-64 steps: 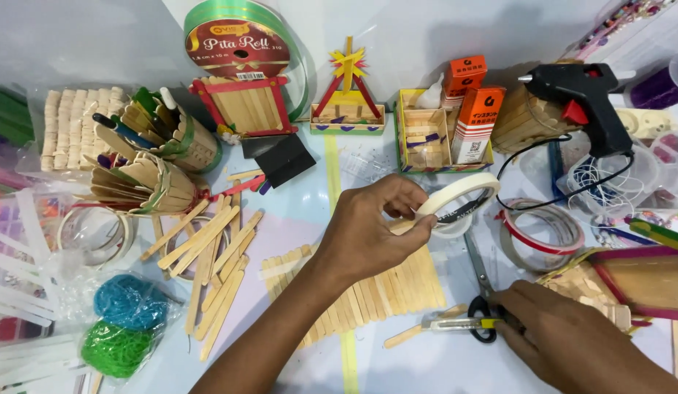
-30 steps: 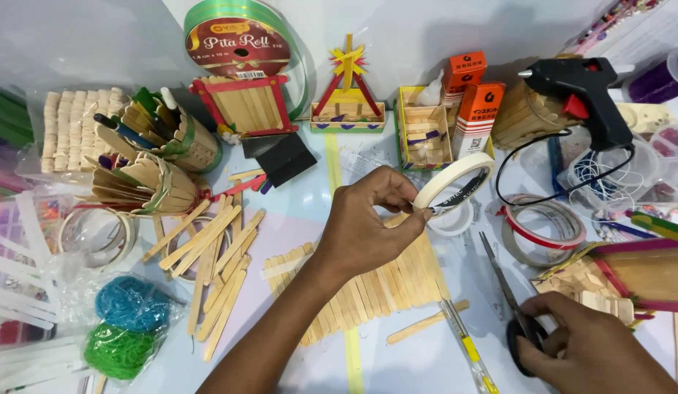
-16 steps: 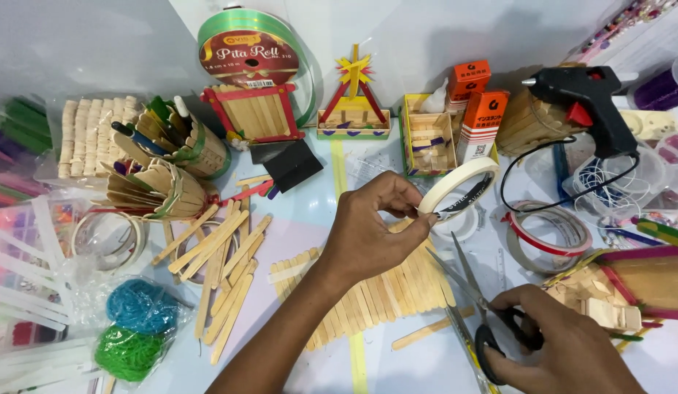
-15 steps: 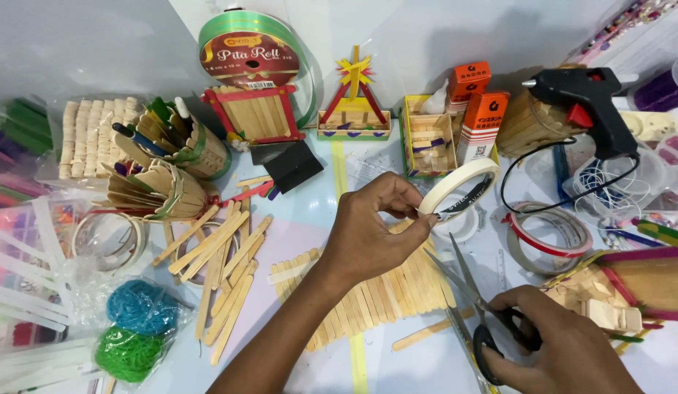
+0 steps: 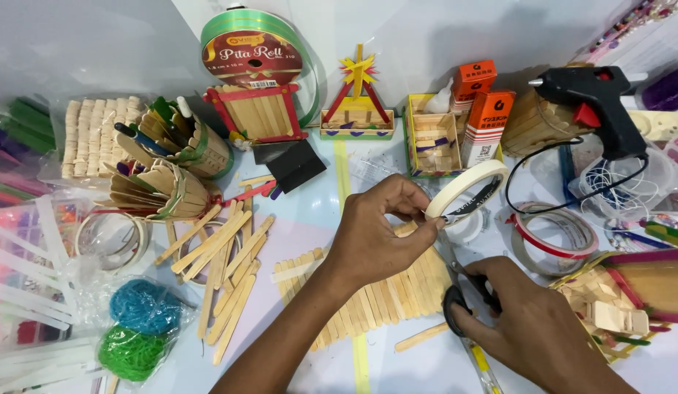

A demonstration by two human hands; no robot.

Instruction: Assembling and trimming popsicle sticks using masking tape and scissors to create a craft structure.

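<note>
My left hand pinches the edge of a roll of cream masking tape, held tilted above the table. Right under it lies a row of ice-cream sticks set side by side. My right hand grips black-handled scissors; their blades point up toward the tape by my left fingertips. A single loose stick lies just below the row.
Loose sticks lie scattered at the left beside stick-built cups and balls of blue and green thread. At the back stand a green ribbon roll, small stick houses, orange boxes and a black glue gun. More tape rolls lie right.
My right hand picked the scissors up off the table and raised their blades to the tape. My left hand kept the tape roll lifted above the stick row.
</note>
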